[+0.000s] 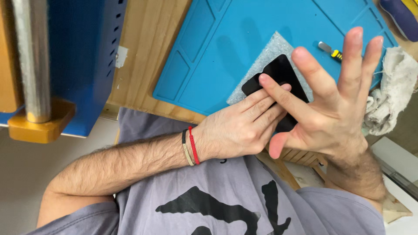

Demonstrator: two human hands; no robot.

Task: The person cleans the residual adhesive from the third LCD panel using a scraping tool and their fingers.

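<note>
A flat black phone-like slab lies on a sheet of pale foam wrap, which rests on a blue work mat. My left hand, with a red and a dark cord bracelet at the wrist, lies over the slab's near end and holds it down with its fingers together. My right hand hovers over the slab's right side with fingers spread wide. Its index fingertip touches the slab's left edge, and the other fingers point up and away. Both hands hide the slab's near part.
A small tool with a yellow and black handle lies on the mat behind my right hand. A crumpled white cloth sits at the right. A blue machine body with a metal column stands at the left on the wooden table.
</note>
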